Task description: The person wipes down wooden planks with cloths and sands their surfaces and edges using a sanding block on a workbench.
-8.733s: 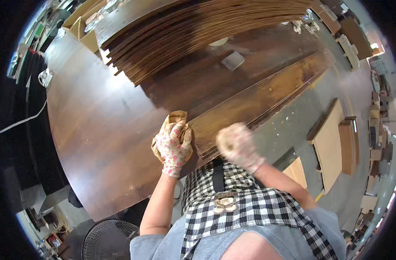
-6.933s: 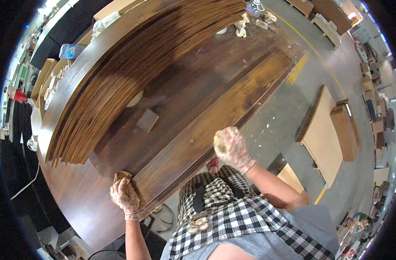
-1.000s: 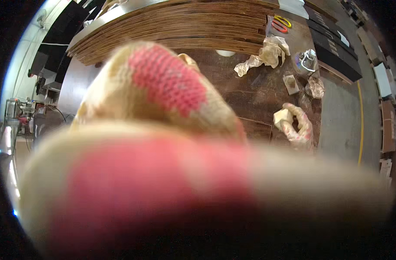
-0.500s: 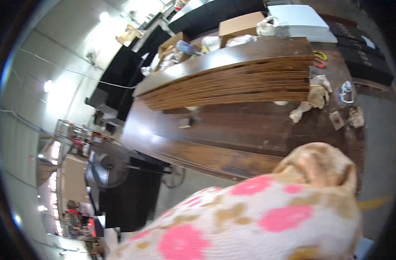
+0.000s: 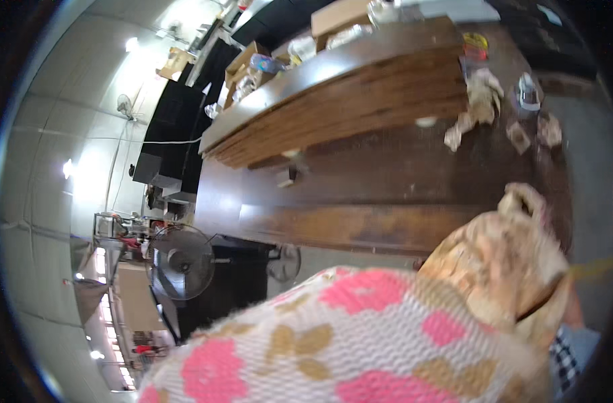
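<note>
A sleeve (image 5: 306, 336), white with pink flowers and tan leaves, covers my left forearm and crosses the lower part of the view. Around my left hand (image 5: 494, 269) is stained tan fabric, a glove or a cloth; I cannot make out which, and its fingers do not show. A loose fold sticks up at its far side, over the table's near right part. Of my right hand (image 5: 574, 310) only a sliver of skin seems to show behind the fabric, above a blue and checked sleeve (image 5: 566, 356); its fingers are hidden.
A stack of dark brown boards (image 5: 347, 101) lies on the brown table (image 5: 360, 188). Crumpled cloth (image 5: 481, 104), a clear bottle-like thing (image 5: 528, 93) and a yellow-red tape roll (image 5: 475, 46) are at the right. A fan (image 5: 180, 262) stands left; open cartons (image 5: 243, 64) are behind.
The sleeved arm and stained fabric now show larger, and the fabric's fold sticks up farther. The sliver of skin and checked sleeve have come into sight. The whole view has tilted and shifted.
</note>
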`<action>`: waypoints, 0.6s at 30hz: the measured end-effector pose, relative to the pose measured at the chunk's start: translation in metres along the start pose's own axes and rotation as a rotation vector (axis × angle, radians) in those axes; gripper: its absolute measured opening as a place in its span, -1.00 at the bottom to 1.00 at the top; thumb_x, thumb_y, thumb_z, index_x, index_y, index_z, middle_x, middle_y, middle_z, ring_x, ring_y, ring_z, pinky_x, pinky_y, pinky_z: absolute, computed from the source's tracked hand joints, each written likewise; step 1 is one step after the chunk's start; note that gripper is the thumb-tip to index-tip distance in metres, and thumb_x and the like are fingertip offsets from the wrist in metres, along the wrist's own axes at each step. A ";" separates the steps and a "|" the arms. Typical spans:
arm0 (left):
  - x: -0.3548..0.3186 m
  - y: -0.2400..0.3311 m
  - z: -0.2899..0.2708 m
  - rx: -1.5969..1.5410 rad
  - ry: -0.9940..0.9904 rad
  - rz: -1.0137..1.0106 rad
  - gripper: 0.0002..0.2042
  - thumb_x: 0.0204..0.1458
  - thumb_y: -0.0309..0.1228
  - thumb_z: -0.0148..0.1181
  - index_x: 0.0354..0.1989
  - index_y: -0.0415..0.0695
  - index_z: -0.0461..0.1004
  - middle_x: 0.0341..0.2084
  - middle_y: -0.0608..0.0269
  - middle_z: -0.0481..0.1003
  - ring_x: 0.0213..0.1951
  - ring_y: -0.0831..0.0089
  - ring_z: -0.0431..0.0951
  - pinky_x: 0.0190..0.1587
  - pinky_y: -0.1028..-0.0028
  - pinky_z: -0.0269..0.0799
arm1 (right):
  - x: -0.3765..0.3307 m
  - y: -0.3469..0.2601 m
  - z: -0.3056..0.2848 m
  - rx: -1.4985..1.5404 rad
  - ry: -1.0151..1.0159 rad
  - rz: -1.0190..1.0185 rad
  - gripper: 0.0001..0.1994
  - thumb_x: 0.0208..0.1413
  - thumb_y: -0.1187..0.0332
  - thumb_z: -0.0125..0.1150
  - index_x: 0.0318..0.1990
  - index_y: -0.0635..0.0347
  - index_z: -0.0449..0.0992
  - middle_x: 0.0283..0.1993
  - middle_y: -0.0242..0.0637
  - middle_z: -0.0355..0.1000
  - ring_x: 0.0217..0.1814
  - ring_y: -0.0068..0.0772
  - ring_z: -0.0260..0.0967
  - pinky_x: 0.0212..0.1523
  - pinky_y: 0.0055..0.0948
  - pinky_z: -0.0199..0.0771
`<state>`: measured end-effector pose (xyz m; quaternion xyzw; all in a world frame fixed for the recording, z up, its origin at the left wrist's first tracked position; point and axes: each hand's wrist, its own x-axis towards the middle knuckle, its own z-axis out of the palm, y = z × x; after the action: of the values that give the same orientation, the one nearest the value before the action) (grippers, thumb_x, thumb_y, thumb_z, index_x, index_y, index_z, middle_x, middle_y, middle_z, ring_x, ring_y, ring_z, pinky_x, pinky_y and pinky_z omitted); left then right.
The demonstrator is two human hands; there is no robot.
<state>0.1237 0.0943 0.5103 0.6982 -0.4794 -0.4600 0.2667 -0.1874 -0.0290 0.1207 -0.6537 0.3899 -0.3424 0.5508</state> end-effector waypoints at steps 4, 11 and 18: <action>0.018 0.019 0.019 -0.035 -0.030 -0.124 -0.62 0.13 -0.36 0.03 0.09 -0.26 0.29 0.07 -0.02 0.35 0.12 0.27 0.34 0.20 0.35 0.25 | -0.011 -0.008 -0.017 -0.145 -0.050 0.029 -0.49 -0.01 0.20 0.20 0.08 0.29 0.41 0.03 -0.17 0.40 0.07 -0.29 0.35 0.11 -0.34 0.34; -0.018 0.019 0.015 -0.075 -0.093 -0.355 -0.60 0.15 -0.37 0.00 0.13 -0.30 0.26 0.11 -0.05 0.32 0.16 0.26 0.31 0.25 0.35 0.21 | -0.010 -0.012 -0.015 0.082 -0.048 0.072 -0.38 0.06 0.00 0.22 0.15 0.27 0.35 0.05 -0.26 0.38 0.11 -0.39 0.31 0.17 -0.36 0.29; -0.053 0.004 0.034 -0.177 -0.133 -0.622 -0.57 0.17 -0.38 -0.03 0.18 -0.34 0.23 0.15 -0.09 0.29 0.21 0.25 0.28 0.30 0.35 0.17 | 0.003 -0.015 -0.007 -0.123 0.010 -0.054 -0.51 0.02 0.31 0.20 0.14 0.23 0.38 0.11 -0.19 0.36 0.17 -0.27 0.30 0.23 -0.34 0.23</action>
<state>0.0851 0.1433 0.5190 0.7535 -0.2179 -0.6040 0.1412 -0.1902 -0.0336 0.1365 -0.6948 0.3952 -0.3359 0.4982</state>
